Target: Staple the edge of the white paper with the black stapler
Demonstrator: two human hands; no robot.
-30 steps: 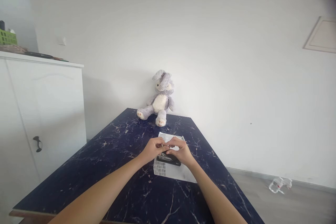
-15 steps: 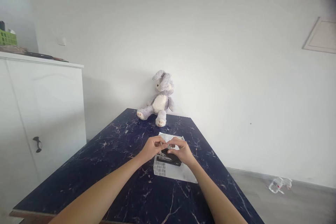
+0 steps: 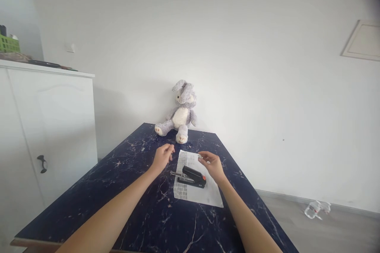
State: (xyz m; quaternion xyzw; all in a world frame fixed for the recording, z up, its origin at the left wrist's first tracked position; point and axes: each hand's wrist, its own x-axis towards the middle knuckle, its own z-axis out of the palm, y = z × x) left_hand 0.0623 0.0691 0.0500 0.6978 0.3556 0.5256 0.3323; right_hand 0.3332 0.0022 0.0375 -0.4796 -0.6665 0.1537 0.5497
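Observation:
A black stapler (image 3: pixel 193 176) with a red button at its right end lies on a printed sheet of paper (image 3: pixel 202 197). A metal rod or rail sticks out from the stapler's left end. To the stapler's upper left, my left hand (image 3: pixel 163 156) hovers with curled fingers; whether they hold anything is hidden. Above the stapler's right side is my right hand (image 3: pixel 212 164), thumb and fingertips pinched over the paper. Something small and greyish may sit at those tips, too small to name. Neither hand touches the stapler.
A grey plush rabbit (image 3: pixel 181 116) sits at the far end of the dark marbled table (image 3: pixel 142 201), against the wall. On the left stands a white cabinet (image 3: pixel 59 114) with a green basket (image 3: pixel 9 43) on top. Clear plastic items (image 3: pixel 316 208) lie on the floor at right.
My hands were together above the stapler with a small grey thing between them. They have parted, left hand to the left, right hand slightly to the right, leaving the stapler in plain view.

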